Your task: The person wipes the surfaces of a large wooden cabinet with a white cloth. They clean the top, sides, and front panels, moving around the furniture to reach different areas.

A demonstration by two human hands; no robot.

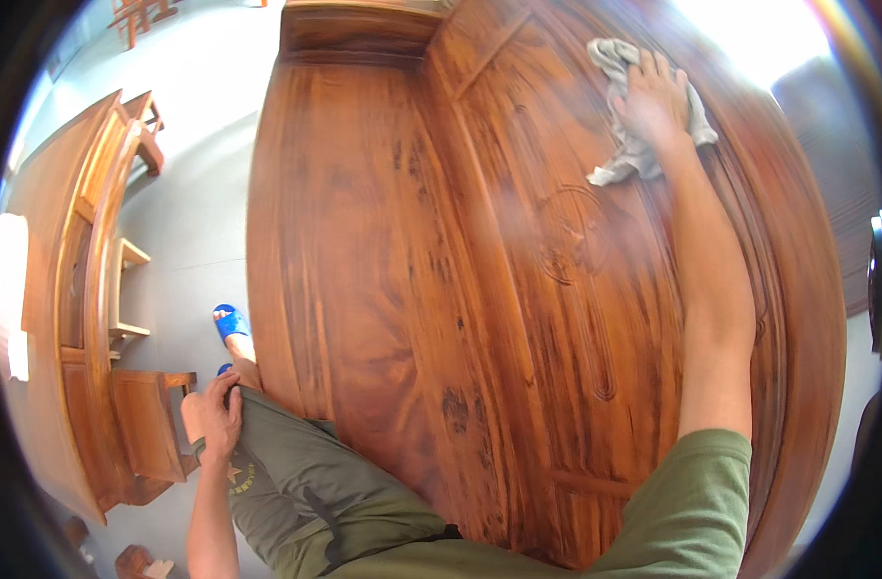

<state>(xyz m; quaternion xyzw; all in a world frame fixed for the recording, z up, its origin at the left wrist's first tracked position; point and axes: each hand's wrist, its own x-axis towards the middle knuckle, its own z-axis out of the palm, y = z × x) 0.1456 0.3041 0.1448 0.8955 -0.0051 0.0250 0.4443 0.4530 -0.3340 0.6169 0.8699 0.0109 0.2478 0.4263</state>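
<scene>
My right hand presses a crumpled grey cloth against the carved wooden backrest of a long bench, near its upper edge. Loose ends of the cloth stick out on both sides of the fingers. Below the cloth, a round carved medallion decorates the panel. The broad wooden seat spreads out before me, brown with dark grain marks. My left hand rests on my knee at the hem of the dark green shorts, with nothing in it.
Grey floor tiles separate the bench from a wooden table on the left. Beside that table are a small wooden stool and a pale wooden frame. A wooden armrest closes the bench's far end. My blue slipper stands by the seat edge.
</scene>
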